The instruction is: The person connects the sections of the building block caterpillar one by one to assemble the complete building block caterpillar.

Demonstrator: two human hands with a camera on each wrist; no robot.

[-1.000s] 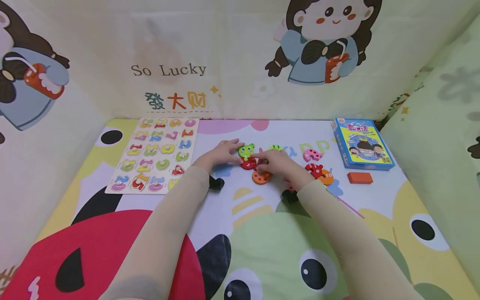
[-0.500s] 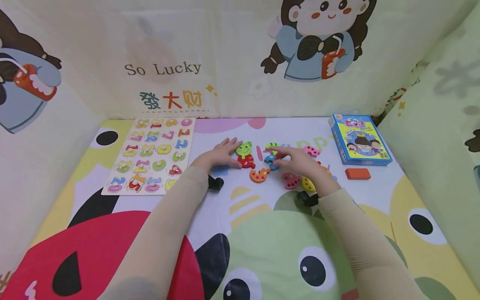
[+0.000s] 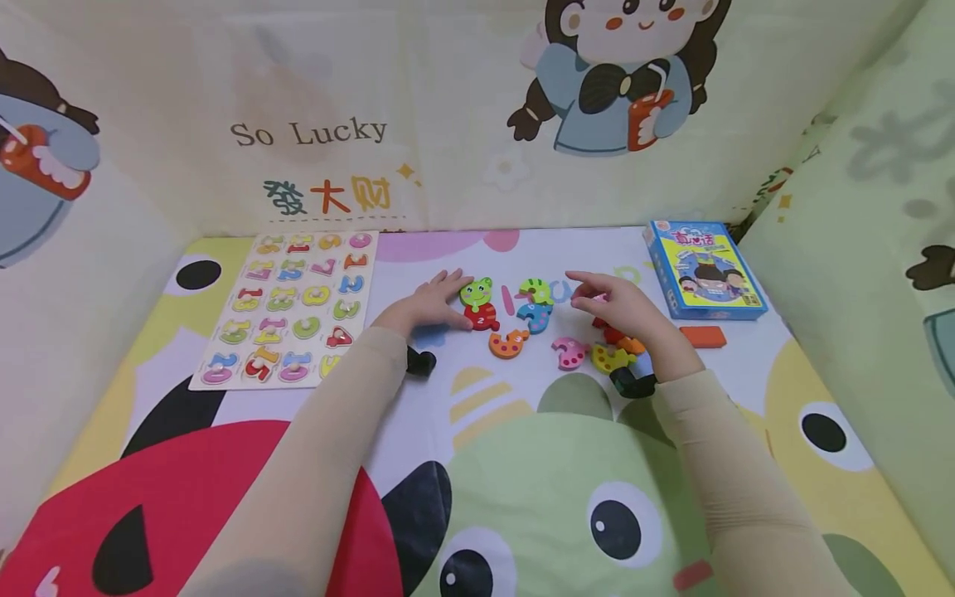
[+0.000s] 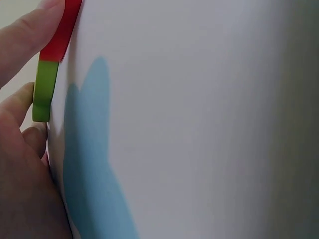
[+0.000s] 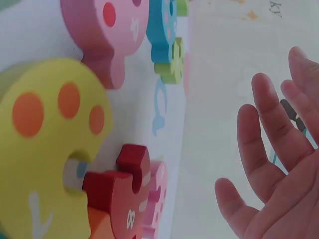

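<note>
In the head view my left hand (image 3: 425, 307) lies with spread fingers at the left side of a green animal-head puzzle piece (image 3: 476, 292) and a red piece marked 2 (image 3: 481, 317), which sit joined. The left wrist view shows the thumb against the red piece (image 4: 62, 37) and a fingertip at the green one (image 4: 45, 92). My right hand (image 3: 622, 307) hovers over the right-hand pieces, fingers loosely bent and holding nothing. Below it are a yellow piece (image 5: 50, 109) and a red piece (image 5: 127, 194). Between the hands lie green striped (image 3: 534, 290), blue (image 3: 534, 317), orange (image 3: 507, 345) and pink (image 3: 570, 353) pieces.
A number puzzle board (image 3: 339, 259) lies at the back left. At the back right are a blue and yellow box (image 3: 705, 269) and a small orange block (image 3: 704, 337). A printed cloth wall (image 3: 448, 108) rises behind the table.
My right hand has moved right, away from the red piece and past the blue one, uncovering the middle pieces. My left hand stays beside the green and red pieces. The head view has shifted slightly.
</note>
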